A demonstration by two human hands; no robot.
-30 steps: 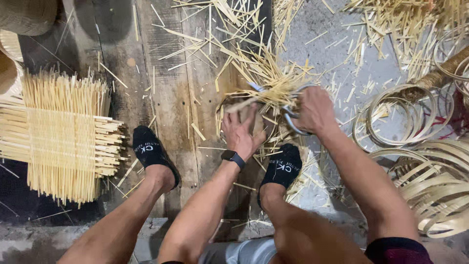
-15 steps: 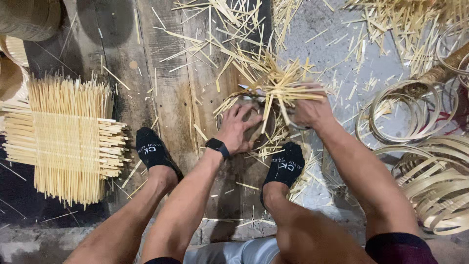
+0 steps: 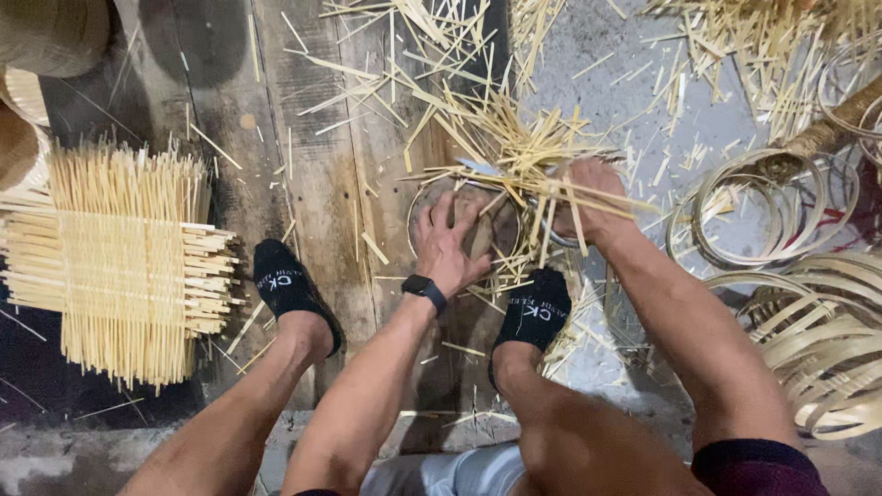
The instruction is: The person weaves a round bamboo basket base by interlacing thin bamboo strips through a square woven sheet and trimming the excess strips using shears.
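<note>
Head cam, looking down: a small round woven basket (image 3: 464, 230) sits on the plank floor (image 3: 303, 165) between the black-socked feet, loose bamboo strips (image 3: 524, 152) sticking out over its rim. Left hand (image 3: 448, 246) lies spread flat, pressing inside it. Right hand (image 3: 593, 197) is clenched around the strips at its right edge. Flat woven mat (image 3: 129, 262) far left, coiled bamboo hoops (image 3: 781, 216) to the right, cuttings littered everywhere.

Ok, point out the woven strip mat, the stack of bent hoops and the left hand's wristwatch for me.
woven strip mat (image 3: 119, 262), head view, on its crossed middle.
stack of bent hoops (image 3: 818, 354), head view, on the upper bands.
wristwatch (image 3: 423, 287), head view, on the dark band at the left wrist.
</note>
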